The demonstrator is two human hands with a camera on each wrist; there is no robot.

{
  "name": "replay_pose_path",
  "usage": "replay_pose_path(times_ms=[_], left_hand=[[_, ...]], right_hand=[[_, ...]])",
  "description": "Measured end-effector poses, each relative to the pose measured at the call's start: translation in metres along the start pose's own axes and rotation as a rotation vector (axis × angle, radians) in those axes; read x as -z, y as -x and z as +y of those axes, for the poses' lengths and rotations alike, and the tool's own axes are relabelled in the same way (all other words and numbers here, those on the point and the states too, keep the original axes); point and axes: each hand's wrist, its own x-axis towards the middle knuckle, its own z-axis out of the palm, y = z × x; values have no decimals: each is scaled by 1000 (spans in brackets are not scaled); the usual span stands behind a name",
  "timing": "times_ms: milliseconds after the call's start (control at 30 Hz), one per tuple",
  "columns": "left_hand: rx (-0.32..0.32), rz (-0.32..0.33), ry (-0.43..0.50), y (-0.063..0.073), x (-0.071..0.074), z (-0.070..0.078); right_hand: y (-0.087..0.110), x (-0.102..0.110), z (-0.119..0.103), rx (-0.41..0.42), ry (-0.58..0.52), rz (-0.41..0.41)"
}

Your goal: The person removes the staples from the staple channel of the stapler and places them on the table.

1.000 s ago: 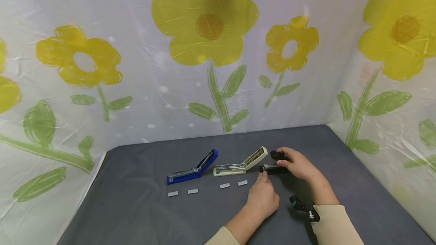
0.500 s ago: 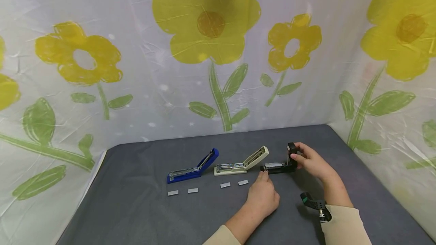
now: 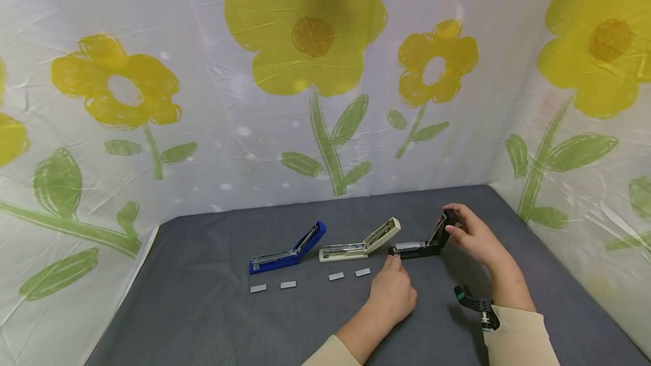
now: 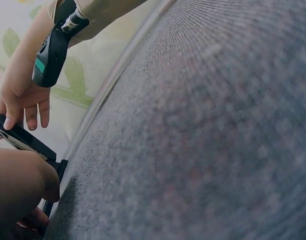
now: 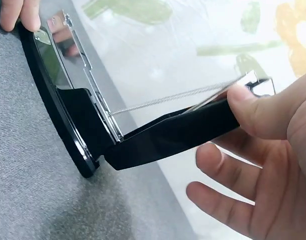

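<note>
A black stapler lies at the right of the row, its top arm swung up and back. My left hand holds the front end of its base with the fingertips. Between thumb and fingers, my right hand pinches the tip of the raised top arm. In the right wrist view a thin spring stretches from the staple channel to the lid. The left wrist view shows my left hand hiding most of the base.
A cream stapler and a blue stapler stand opened to the left. Before them lie several staple strips on the grey cloth. A flowered curtain rises behind the table.
The black stapler's top arm has swung up and back to the right with my right hand, widening its opening. My left hand has stayed at the base's front.
</note>
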Motion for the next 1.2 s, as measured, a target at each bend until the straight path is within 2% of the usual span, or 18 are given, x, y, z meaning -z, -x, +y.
replay_pose_path(times_ms=[367,533,600,733,933,1200], left_hand=[[1,-16,-51,-4,0,1],[10,-44,-81,-3,-1,3],[11,-52,-87,-3,-1,3],[13,-64,-92,-4,-1,4],[15,-72,-109,-4,-3,5],[7,-49,-127,-3,-2,5]], right_hand=[[5,14,0,-114,291,112],[9,18,8,-249,390,90],[10,19,11,-274,409,73],[10,20,14,-267,435,75],[12,19,8,-232,441,134],[8,11,-20,-102,448,216]])
